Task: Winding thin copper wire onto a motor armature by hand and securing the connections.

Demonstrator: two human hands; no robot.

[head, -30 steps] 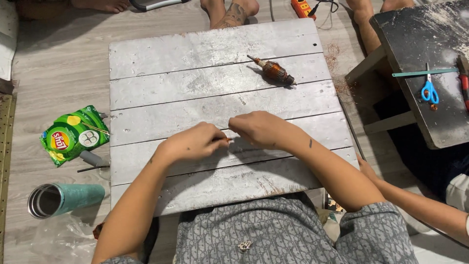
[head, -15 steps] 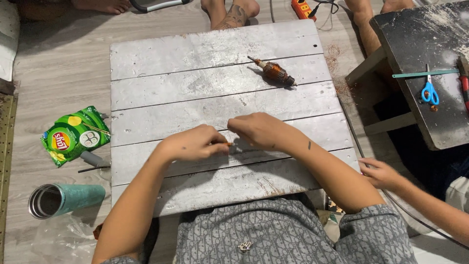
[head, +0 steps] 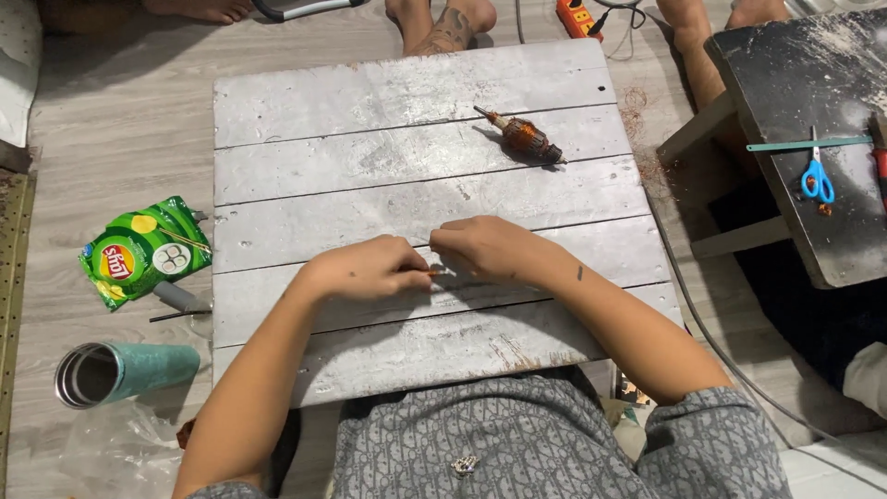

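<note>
The other person's hand that was showing at four o'clock half a second ago is gone now, and only a bit of pale sleeve [head: 864, 379] is peeking in there. The left hand [head: 365, 268] and the right hand [head: 485, 248] are staying together in the middle of the grey wooden desk [head: 370, 92]. Both are pinching shut on a tiny orange piece [head: 434, 273] between their fingertips. A brown motor part [head: 524, 139] is lying at one o'clock. A green chip bag [head: 143, 249] is sitting on the floor at nine o'clock, with a teal cup [head: 125, 371] lying at eight o'clock. Blue scissors [head: 816, 177] are resting on a black bench [head: 832, 83] at two o'clock.
</note>
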